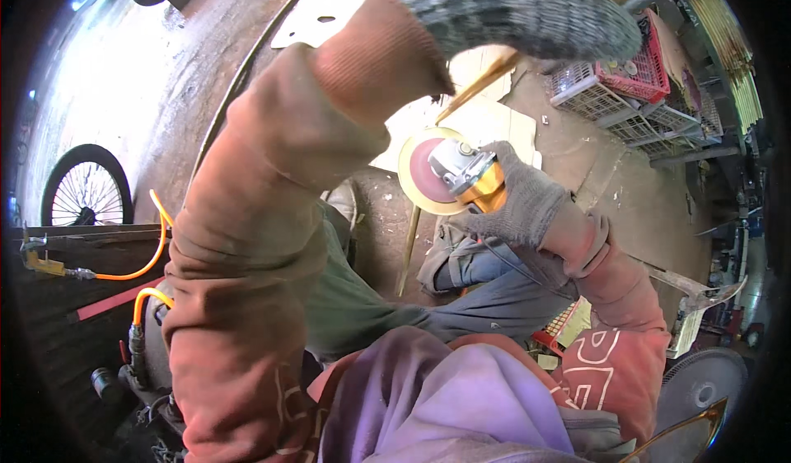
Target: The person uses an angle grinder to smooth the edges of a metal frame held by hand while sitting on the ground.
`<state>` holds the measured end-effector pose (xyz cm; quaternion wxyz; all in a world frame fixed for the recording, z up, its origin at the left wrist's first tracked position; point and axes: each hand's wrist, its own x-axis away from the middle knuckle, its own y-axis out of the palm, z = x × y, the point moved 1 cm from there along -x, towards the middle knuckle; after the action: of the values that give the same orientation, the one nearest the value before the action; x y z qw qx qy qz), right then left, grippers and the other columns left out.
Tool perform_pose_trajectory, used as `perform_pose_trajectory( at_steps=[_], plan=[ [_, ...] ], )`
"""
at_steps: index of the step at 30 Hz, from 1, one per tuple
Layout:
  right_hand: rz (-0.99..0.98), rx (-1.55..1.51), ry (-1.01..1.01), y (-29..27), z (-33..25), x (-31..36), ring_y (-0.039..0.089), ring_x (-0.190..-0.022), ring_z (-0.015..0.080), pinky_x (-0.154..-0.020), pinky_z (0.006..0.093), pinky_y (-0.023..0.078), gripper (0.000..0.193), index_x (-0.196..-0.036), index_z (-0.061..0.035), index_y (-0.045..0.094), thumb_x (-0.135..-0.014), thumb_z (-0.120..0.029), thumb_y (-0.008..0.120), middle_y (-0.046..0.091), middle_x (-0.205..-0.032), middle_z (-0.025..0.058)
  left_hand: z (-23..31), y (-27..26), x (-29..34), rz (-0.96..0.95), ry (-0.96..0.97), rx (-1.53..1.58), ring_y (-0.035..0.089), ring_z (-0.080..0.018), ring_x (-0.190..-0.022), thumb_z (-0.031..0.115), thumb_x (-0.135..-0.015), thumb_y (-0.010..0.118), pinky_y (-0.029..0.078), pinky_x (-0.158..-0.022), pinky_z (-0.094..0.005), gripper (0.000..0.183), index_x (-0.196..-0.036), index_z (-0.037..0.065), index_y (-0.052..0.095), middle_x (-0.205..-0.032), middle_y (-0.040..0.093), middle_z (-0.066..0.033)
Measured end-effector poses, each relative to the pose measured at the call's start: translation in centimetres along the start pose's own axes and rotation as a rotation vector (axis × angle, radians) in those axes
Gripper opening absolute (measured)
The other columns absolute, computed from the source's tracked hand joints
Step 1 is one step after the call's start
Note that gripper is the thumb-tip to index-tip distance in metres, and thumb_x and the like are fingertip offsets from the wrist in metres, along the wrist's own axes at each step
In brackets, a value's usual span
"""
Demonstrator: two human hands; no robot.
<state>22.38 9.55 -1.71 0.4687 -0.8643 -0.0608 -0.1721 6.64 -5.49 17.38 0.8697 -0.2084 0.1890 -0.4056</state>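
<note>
My right hand (523, 195), in a grey glove, is wrapped round the body of a yellow angle grinder (482, 184). Its round disc (424, 170), dull red with a pale yellow rim, faces up beside my knees. Whether the disc turns cannot be made out. Raised close to the camera, my left hand (519, 10) in a striped grey knit glove is closed round a long brownish rod (478, 88). The rod slants down behind the disc, and its thinner lower part shows below it near my feet. My left fingers are mostly hidden behind the back of the glove.
Pale flat sheets (503, 129) lie on the floor under the grinder. Plastic crates (626, 100) stand at the far right, one red. A spoked wheel (86, 191) and an orange hose (156, 253) are at left. A round fan (704, 389) is at lower right.
</note>
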Motion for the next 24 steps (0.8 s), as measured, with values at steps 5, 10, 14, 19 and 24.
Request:
perform_pose_trajectory(
  at_steps=[5, 10, 14, 19, 24],
  plan=[
    [-0.136, -0.049, -0.087, 2.1, 0.3, 1.0, 0.074, -0.103, 0.0434, -0.088, 0.0484, 0.059, 0.084, -0.14, -0.0075, 0.045, -0.078, -0.038, 0.091, 0.072, -0.111, 0.0241, -6.0, -1.7, -0.7, 0.111, 0.548, 0.226, 0.067, -0.0181, -0.071, 0.019, -0.099, 0.067, 0.058, -0.062, -0.0306, 0.03, -0.116, -0.004, 0.076, -0.087, 0.074, -0.0121],
    [0.028, -0.43, -0.065, 3.7, 1.4, -1.0, 0.071, -0.108, 0.0296, -0.093, 0.041, 0.057, 0.08, -0.138, -0.002, 0.045, -0.079, -0.027, 0.094, 0.069, -0.118, 0.017, -10.2, -4.3, -1.3, 0.627, 0.127, 0.413, 0.068, -0.02, -0.085, 0.045, -0.103, 0.068, 0.053, -0.081, -0.029, 0.052, -0.117, -0.003, 0.077, -0.089, 0.076, -0.0126],
    [0.072, -0.721, -0.095, 6.2, 1.8, -1.8, 0.07, -0.109, 0.0287, -0.097, 0.0392, 0.056, 0.083, -0.137, -0.0026, 0.047, -0.076, -0.03, 0.096, 0.069, -0.121, 0.0155, -11.4, -6.1, -0.9, 0.987, 0.136, 0.639, 0.072, -0.0255, -0.084, 0.054, -0.103, 0.069, 0.056, -0.083, -0.0364, 0.055, -0.097, -0.001, 0.074, -0.089, 0.076, -0.0162],
    [0.048, -0.366, -0.234, 10.0, 1.1, -0.7, 0.07, -0.113, 0.0311, -0.1, 0.0416, 0.055, 0.087, -0.138, -0.0051, 0.048, -0.074, -0.038, 0.096, 0.068, -0.125, 0.0172, -16.7, -9.6, -1.4, 0.786, 0.36, 0.671, 0.075, -0.0316, -0.083, 0.048, -0.105, 0.069, 0.061, -0.085, -0.0445, 0.045, -0.091, 0.006, 0.072, -0.086, 0.077, -0.0199],
    [0.041, -0.609, -0.367, 10.5, -0.2, -3.5, 0.071, -0.112, 0.0346, -0.097, 0.0441, 0.057, 0.085, -0.139, -0.0061, 0.047, -0.075, -0.035, 0.095, 0.068, -0.123, 0.0193, -16.9, -9.8, -1.6, 0.793, 0.367, 0.681, 0.076, -0.0331, -0.082, 0.046, -0.105, 0.07, 0.06, -0.089, -0.0472, 0.044, -0.082, 0.008, 0.072, -0.08, 0.077, -0.0184]
  ],
)
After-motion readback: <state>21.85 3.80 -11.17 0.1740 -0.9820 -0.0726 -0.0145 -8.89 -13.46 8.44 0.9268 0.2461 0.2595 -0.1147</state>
